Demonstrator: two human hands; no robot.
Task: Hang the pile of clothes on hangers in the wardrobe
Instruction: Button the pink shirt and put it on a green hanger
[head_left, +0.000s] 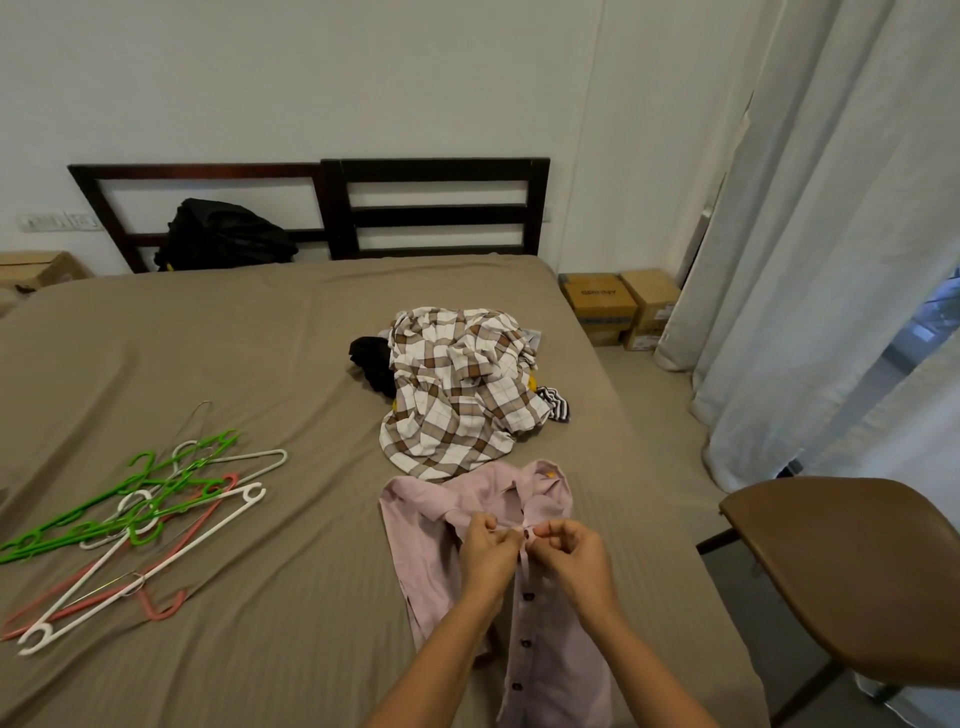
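- One cardboard box (36, 267) sits at the far left, beside the bed (260, 353) with its finely ribbed taupe sheet.
- A tangled heap of hangers (130, 514) lies on the bed's left part: green, white and pink plastic, plus a thin wire one. They overlap too much to count.
- One black bag (223, 241) leans on the dark slatted headboard (436, 208).
- The pile of clothes (457, 395) sits mid-bed with a crumpled brown-and-white checked shirt on top. Black and striped pieces poke out at its sides.
- The pink shirt (545, 623) lies flat just in front of the pile, touching it, with four dark buttons showing.
- The left hand (488, 551) and right hand (571, 556) meet below the collar. The curled fingers (491, 525) of both pinch the shirt's front strip at the top button.
- Two cardboard boxes (618, 306) stand on the floor to the right of the bed.
- White pleated curtains (805, 260) hang at the right.
- One chair (857, 571) with a smooth brown seat stands close by the bed's right edge.
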